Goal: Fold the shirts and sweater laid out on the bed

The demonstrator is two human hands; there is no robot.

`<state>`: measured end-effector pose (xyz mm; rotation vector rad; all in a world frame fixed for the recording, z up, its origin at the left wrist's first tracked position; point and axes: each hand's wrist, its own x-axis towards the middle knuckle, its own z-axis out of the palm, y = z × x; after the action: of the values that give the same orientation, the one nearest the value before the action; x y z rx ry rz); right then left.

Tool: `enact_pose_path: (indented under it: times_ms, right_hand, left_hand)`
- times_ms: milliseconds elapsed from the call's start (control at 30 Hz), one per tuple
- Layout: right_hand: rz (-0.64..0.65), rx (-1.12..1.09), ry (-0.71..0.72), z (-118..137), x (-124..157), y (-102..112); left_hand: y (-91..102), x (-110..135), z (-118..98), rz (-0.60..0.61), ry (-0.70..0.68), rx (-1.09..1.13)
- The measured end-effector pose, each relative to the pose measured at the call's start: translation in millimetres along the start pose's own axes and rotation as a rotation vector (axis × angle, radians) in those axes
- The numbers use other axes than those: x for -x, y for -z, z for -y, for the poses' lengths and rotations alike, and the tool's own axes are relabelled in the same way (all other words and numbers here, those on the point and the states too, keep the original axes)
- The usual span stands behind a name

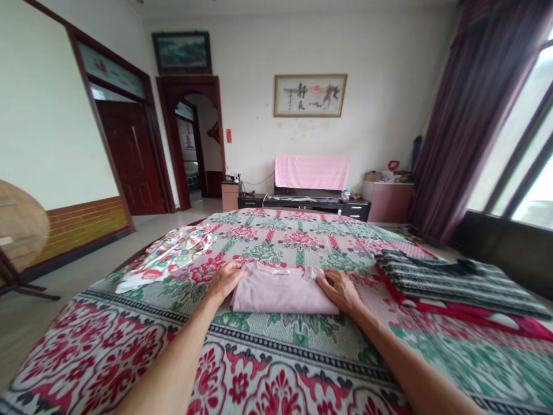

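Note:
A folded pale pink garment [280, 291] lies on the bed's floral cover [276, 369] in front of me. My left hand [223, 280] rests on its left edge, fingers curled over the fabric. My right hand [341, 290] lies on its right edge, fingers bent and pressing down on the cloth. Both forearms stretch forward across the bed.
A white floral garment [168, 256] lies crumpled to the left on the bed. A folded grey striped garment [449, 279] sits on red cloth at the right. Beyond the bed stand a low dark cabinet [302, 204], a pink-draped screen, doors at left and a curtained window at right.

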<state>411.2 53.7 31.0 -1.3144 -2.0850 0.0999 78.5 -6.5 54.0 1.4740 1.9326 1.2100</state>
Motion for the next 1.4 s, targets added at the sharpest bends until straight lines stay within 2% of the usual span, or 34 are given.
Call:
enact_pose_path:
  times_ms: [300,567,700,1167,1400]
  right_hand:
    - [0.017,0.007,-0.06,-0.4,0.2,-2.6]
    - [0.108,0.047,-0.163,17.6,-4.9,5.5]
    - [0.068,0.062,-0.203,22.8,-2.4,3.9]
    - [-0.038,-0.305,-0.132,22.6,4.6,5.1]
    - [-0.029,-0.384,-0.153,17.9,1.6,3.7]
  left_hand:
    - [-7.7,-7.5,11.7,-0.018,0.017,0.025]
    - [-7.9,-7.9,16.2,0.009,-0.005,0.05]
    - [-8.8,-10.9,21.2,0.021,-0.016,0.052]
    - [-11.3,-9.8,24.1,0.02,-0.039,0.215]
    - [-9.1,-4.7,15.7,-0.005,-0.006,0.246]
